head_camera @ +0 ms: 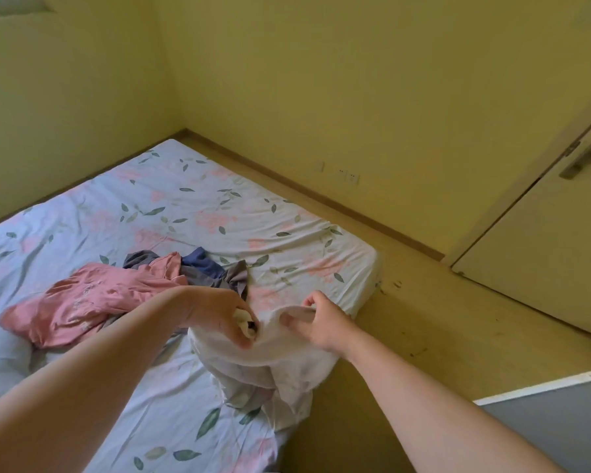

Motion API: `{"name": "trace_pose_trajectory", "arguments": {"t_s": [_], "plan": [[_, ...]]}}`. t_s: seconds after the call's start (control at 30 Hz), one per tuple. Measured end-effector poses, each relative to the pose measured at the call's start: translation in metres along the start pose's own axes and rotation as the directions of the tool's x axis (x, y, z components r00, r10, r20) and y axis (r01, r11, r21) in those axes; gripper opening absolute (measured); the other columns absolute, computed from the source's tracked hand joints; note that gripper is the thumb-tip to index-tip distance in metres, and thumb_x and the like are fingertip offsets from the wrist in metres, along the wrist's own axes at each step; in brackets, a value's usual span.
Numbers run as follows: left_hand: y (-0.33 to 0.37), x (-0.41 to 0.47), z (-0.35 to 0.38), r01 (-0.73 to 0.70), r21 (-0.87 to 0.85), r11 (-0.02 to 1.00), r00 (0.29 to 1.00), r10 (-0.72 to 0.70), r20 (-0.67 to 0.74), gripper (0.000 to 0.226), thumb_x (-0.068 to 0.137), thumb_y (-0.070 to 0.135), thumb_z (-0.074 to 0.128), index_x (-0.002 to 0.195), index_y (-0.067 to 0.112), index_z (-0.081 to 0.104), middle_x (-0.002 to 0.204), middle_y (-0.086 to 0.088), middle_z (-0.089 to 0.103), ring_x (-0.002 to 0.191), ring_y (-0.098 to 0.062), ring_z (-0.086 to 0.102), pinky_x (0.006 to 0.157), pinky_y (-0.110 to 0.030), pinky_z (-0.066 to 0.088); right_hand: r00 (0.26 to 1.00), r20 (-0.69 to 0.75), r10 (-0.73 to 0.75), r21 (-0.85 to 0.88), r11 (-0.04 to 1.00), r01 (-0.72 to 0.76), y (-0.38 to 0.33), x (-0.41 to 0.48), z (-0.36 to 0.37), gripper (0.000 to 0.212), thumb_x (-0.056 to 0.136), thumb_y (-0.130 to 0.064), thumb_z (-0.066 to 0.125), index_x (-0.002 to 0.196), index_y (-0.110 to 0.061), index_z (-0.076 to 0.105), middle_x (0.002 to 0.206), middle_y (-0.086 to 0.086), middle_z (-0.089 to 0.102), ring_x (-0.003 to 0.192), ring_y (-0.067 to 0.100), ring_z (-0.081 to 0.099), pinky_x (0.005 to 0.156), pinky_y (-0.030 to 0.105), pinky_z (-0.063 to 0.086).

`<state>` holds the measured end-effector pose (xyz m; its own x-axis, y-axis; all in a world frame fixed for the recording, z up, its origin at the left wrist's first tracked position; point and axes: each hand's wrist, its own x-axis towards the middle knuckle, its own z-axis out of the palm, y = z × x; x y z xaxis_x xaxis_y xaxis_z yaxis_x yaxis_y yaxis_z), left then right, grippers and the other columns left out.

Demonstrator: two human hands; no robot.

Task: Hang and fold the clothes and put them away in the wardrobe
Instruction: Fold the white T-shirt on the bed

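At the right edge of the bed, the left hand clutches a bunched top corner of the white garment and the right hand pinches its rim, the cloth hanging lengthwise straight down beneath both hands.

We're in a bedroom at home, no question. A low bed fills the left and centre of the frame, dressed in a pale sheet printed with pink blossoms and green leaves. Loose clothes lie heaped on it at lower left. Yellow walls meet in a corner at upper left. A skirting board edges the floor, wall sockets sit low, and a door with a lever handle stands at the right.
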<state>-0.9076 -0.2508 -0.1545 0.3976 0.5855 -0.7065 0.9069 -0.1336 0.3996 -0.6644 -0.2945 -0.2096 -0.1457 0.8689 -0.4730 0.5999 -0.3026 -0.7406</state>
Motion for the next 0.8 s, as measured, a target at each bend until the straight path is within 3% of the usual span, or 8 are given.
{"name": "trace_pose_trajectory", "arguments": {"t_s": [0.07,0.17,0.27,0.4,0.5,0.6,0.7,0.8], "plan": [[-0.008,0.007,-0.002,-0.009,-0.174,0.985,0.996,0.025,0.088,0.028,0.073,0.052,0.08,0.101,0.047,0.075,0.086,0.035,0.068,0.093,-0.003,0.058,0.069,-0.017,0.041,0.988,0.156,-0.016,-0.225,0.973,0.051,0.004,0.0,-0.003,0.051,0.068,-0.05,0.085,0.103,-0.023,0.06,0.101,-0.003,0.068,0.093,0.016,0.065,0.076,0.034,0.055],[-0.03,0.014,-0.008,-0.014,-0.662,0.75,0.955,0.206,0.214,0.023,0.07,0.017,0.083,0.092,0.012,0.079,0.103,-0.007,0.077,0.1,-0.026,0.071,0.084,-0.029,0.056,0.969,0.228,0.097,-0.537,0.842,0.042,0.012,0.003,-0.005,0.022,0.082,-0.021,0.074,0.104,-0.017,0.072,0.097,0.003,0.07,0.095,0.023,0.067,0.077,0.029,0.053],[-0.046,0.019,-0.007,0.044,-0.761,0.647,0.862,0.361,0.356,0.027,0.069,0.012,0.078,0.094,0.004,0.077,0.103,-0.014,0.075,0.098,-0.029,0.071,0.087,-0.037,0.057,0.936,0.263,0.234,-0.71,0.704,0.023,0.021,0.003,0.001,0.024,0.094,-0.021,0.061,0.11,-0.007,0.07,0.099,0.011,0.066,0.092,0.029,0.063,0.074,0.033,0.048],[-0.061,0.033,-0.007,0.129,-0.687,0.715,0.767,0.367,0.526,0.028,0.071,0.008,0.078,0.098,0.012,0.08,0.107,-0.007,0.076,0.102,-0.023,0.072,0.09,-0.034,0.057,0.894,0.31,0.325,-0.712,0.702,-0.008,0.03,0.009,0.008,0.028,0.093,-0.006,0.053,0.116,0.0,0.068,0.116,0.019,0.067,0.103,0.034,0.064,0.079,0.036,0.05],[-0.056,0.05,-0.012,0.152,-0.152,0.977,0.785,-0.026,0.619,0.034,0.075,0.018,0.086,0.106,0.028,0.076,0.108,0.011,0.073,0.105,-0.014,0.067,0.086,-0.022,0.051,0.865,0.327,0.38,-0.734,0.679,-0.021,0.025,0.015,0.002,0.034,0.097,-0.01,0.049,0.126,0.0,0.063,0.126,0.018,0.062,0.109,0.032,0.061,0.089,0.036,0.051],[-0.041,0.075,-0.027,0.034,0.547,0.837,0.905,-0.257,0.338,0.055,0.084,0.041,0.078,0.133,0.021,0.063,0.117,0.003,0.069,0.1,-0.018,0.059,0.086,-0.02,0.043,0.914,0.198,0.353,-0.779,0.623,-0.071,0.014,0.031,-0.018,0.033,0.1,-0.009,0.046,0.127,0.001,0.062,0.128,0.019,0.063,0.113,0.034,0.062,0.091,0.037,0.051],[-0.028,0.098,-0.069,0.147,0.452,0.88,0.984,-0.084,-0.157,0.034,0.093,0.022,0.062,0.125,0.011,0.064,0.112,-0.008,0.066,0.083,-0.017,0.055,0.074,-0.019,0.049,0.962,-0.099,0.255,-0.729,0.639,-0.244,-0.01,0.049,-0.055,0.028,0.098,-0.003,0.045,0.121,-0.001,0.061,0.122,0.018,0.065,0.101,0.032,0.064,0.074,0.034,0.049],[-0.011,0.112,-0.13,0.083,0.069,0.994,0.759,-0.018,-0.651,0.027,0.091,0.012,0.054,0.116,0.017,0.062,0.104,-0.009,0.062,0.086,-0.03,0.057,0.071,-0.036,0.05,0.88,-0.455,0.135,-0.532,0.751,-0.39,-0.043,0.061,-0.109,0.033,0.098,-0.003,0.038,0.128,-0.008,0.052,0.123,0.017,0.06,0.104,0.035,0.062,0.07,0.035,0.047]]}}
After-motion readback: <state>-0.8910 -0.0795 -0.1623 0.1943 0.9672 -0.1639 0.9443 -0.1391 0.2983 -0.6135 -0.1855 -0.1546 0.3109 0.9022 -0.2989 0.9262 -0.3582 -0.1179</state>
